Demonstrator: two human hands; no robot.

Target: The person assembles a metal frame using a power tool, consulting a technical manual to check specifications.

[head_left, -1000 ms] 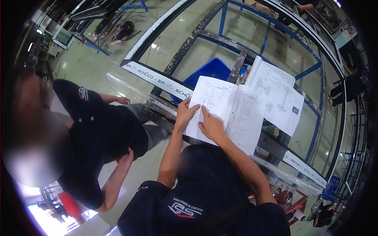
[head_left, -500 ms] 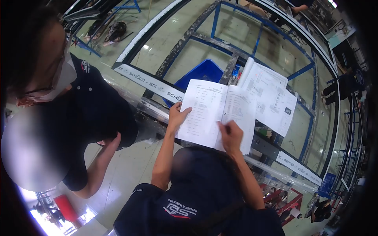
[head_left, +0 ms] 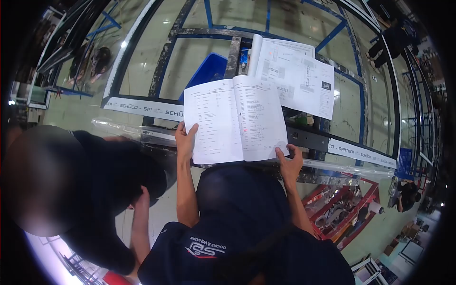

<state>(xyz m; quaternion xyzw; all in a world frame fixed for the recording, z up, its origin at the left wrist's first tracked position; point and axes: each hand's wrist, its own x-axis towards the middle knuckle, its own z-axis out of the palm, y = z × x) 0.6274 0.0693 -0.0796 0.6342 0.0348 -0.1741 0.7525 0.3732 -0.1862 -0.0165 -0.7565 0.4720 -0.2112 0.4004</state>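
Observation:
An open booklet (head_left: 216, 130) of printed lists lies spread in front of me, over the near bar of the frame. My left hand (head_left: 185, 138) grips its left page edge, with the thumb on top of the paper. At the lower right corner, my right hand (head_left: 290, 159) pinches the right page between thumb and fingers. Behind the booklet are drawing sheets (head_left: 308, 90) with technical figures, one side of them rolled up. The booklet overlaps their lower left part.
A large framed panel (head_left: 363, 153) with printed white edge tape rests on a blue and black metal stand (head_left: 349, 23). A blue bin (head_left: 207, 69) is below it. Close on my left, a person (head_left: 114, 161) leans in. A red rack (head_left: 339, 209) with parts stands at right.
My right hand has moved from the middle of the right page to its lower right corner and now holds it. The view has turned, and the person at left has bent lower.

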